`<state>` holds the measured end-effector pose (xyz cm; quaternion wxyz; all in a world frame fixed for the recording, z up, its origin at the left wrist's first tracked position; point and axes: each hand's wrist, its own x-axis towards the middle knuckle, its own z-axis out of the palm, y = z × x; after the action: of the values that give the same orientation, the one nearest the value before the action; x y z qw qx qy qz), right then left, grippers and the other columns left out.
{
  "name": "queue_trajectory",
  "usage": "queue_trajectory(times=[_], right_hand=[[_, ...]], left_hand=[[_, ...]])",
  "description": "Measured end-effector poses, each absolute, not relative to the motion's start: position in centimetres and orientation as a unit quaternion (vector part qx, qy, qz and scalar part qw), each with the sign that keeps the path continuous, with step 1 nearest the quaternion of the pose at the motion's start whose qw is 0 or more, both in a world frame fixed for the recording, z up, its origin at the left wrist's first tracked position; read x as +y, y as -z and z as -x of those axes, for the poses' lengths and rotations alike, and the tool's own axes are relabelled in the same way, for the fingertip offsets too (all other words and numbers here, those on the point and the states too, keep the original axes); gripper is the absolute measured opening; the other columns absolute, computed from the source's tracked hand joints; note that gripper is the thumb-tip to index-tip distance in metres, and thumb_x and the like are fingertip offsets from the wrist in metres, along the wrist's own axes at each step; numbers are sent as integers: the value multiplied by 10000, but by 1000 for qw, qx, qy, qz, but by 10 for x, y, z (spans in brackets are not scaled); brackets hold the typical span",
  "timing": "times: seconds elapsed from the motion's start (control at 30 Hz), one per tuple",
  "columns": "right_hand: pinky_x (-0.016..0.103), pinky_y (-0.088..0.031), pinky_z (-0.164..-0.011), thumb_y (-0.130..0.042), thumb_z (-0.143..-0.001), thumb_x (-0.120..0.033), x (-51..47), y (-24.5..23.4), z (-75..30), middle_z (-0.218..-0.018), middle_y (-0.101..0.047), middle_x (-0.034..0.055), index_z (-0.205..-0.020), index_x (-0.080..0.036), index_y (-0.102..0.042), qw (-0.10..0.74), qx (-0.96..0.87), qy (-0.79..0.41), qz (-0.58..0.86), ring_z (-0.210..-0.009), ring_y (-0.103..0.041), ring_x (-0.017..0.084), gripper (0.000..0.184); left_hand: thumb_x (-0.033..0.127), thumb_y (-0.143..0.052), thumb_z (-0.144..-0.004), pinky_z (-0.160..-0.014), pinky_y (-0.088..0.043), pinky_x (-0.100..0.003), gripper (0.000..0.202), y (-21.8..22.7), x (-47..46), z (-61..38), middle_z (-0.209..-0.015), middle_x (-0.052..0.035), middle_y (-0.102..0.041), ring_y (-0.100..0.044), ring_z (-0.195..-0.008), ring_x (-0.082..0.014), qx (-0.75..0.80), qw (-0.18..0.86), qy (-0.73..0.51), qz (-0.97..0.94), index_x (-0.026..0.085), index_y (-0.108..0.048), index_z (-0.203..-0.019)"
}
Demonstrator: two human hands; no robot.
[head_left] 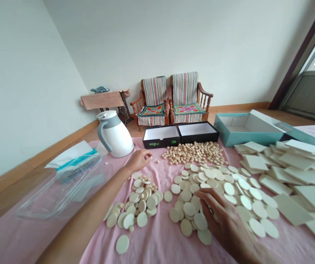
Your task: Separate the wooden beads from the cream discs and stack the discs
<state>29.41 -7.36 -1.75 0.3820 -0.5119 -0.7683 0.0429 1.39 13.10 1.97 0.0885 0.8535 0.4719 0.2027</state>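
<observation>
My left hand is over the pink cloth, to the right of a white and grey jug. Its fingers curl toward the thumb, and anything between them is hidden. A small wooden bead lies just right of its fingertips, near a heap of similar beads. My right hand reaches over a large pile of pale round discs, fingers stretched and apart, touching or just above the discs. Below my left forearm is a smaller pile of discs mixed with small beads.
The white and grey jug stands at left, behind a clear plastic tray. Two black-sided boxes and a teal box line the far edge. Square pale tiles are heaped at right. Two chairs stand against the wall.
</observation>
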Motion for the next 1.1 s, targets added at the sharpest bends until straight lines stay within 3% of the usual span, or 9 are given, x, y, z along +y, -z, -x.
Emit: queue_trajectory(times=[0.1,0.33,0.5,0.73,0.93,1.1], right_hand=[[288,-531,-747,-400,-895,-203,-74,18,-295,-1042,-596,69,-1126,-275,-532,377,-772,-48,510,-898,-616,170,277],[311,-525,-774,-422,-888,-205,-76,21,-295,-1073,-590,75,-1114,-273,-525,360,-784,-42,504,-934,-603,185,257],[301,-527,-761,-422,-888,-200,-78,17,-291,-1044,-605,65,-1081,-272,-543,366,-787,-33,495,-915,-616,175,238],[280,-523,-759,-427,-880,-189,-77,17,-292,-1034,-617,59,-1083,-257,-572,368,-787,-23,495,-904,-623,162,258],[277,-508,-768,-413,-893,-182,-78,16,-293,-1032,-608,63,-1068,-229,-567,361,-793,-33,489,-893,-615,155,238],[272,-492,-767,-409,-895,-172,-80,15,-293,-1021,-600,57,-1042,-225,-561,359,-799,-53,479,-892,-603,152,218]], left_hand=[[166,-515,-740,-712,-485,-232,223,-22,125,-22,-847,-39,-702,-633,-788,-152,456,142,-247,-843,173,-690,-878],[85,-532,-685,-718,-457,-200,276,-29,77,-1,-854,-21,-708,-631,-771,-137,384,225,-118,-888,193,-710,-867],[57,-493,-673,-725,-456,-210,341,-17,73,-3,-875,-27,-709,-634,-761,-142,378,214,-118,-893,200,-713,-891],[97,-558,-664,-653,-448,-204,164,-22,90,-25,-751,-17,-699,-611,-672,-137,401,156,-122,-894,179,-688,-720],[165,-513,-772,-652,-480,-204,260,-29,109,-30,-919,-32,-705,-625,-709,-120,489,83,-327,-804,169,-664,-984],[165,-501,-748,-691,-486,-235,224,-22,101,16,-846,-21,-717,-641,-734,-151,555,80,-238,-793,179,-696,-858]])
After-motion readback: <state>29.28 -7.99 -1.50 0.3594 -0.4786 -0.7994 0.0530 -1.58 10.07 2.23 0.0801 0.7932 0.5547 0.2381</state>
